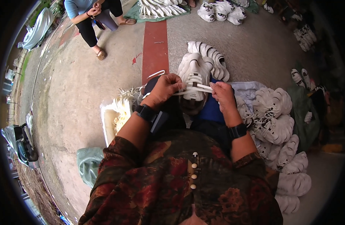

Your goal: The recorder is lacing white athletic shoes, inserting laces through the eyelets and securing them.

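In front of me a white sneaker rests near my knees, its toe pointing away. White shoelaces criss-cross its tongue and stretch out to both sides. My left hand is closed in a pinch on the lace at the left of the shoe. On the right, the fingers of my right hand pinch the other length of lace. The sneaker's opening faces me and looks dark inside. A row of nested white shoe pieces lies just beyond the sneaker.
At my left, an open white box holds a bundle of pale laces. A heap of white sneakers lies at my right. A person sits at the far left. More white shoes stand at the back.
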`<state>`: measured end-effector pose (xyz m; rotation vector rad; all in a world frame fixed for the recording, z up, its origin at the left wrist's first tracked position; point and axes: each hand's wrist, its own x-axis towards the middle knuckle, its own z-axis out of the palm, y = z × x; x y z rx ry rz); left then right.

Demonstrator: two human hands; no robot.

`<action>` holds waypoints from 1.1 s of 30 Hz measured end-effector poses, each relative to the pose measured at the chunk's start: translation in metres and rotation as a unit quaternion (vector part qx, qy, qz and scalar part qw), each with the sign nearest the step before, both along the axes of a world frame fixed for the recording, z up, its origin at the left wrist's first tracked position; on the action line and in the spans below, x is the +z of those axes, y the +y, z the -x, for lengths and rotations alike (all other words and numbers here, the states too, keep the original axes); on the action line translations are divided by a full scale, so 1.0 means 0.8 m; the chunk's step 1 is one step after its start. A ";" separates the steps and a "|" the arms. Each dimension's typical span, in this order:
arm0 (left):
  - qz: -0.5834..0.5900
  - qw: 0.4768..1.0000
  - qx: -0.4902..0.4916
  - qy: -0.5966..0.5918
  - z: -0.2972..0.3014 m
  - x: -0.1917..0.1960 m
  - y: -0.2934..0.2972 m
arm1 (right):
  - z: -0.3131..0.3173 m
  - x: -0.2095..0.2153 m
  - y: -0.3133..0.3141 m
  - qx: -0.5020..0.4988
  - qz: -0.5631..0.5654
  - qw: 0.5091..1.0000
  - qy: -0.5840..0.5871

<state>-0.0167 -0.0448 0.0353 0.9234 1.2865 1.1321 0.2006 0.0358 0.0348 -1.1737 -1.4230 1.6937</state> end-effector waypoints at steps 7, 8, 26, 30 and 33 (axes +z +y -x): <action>-0.207 0.934 0.062 0.284 0.003 -0.029 0.003 | -0.005 0.004 -0.003 0.017 0.035 0.999 0.007; -0.163 0.946 0.079 0.267 -0.004 -0.024 0.002 | -0.006 0.002 -0.002 0.016 0.035 0.999 0.010; -0.118 0.986 0.102 0.057 -0.013 -0.032 0.002 | -0.007 0.004 -0.005 -0.129 0.077 0.982 0.111; -0.166 0.927 0.092 0.323 -0.023 -0.004 -0.020 | -0.045 -0.003 0.005 -0.227 0.075 0.956 0.168; -0.067 0.952 0.071 0.292 -0.002 -0.006 -0.044 | -0.077 0.001 0.001 -0.231 0.051 0.952 0.196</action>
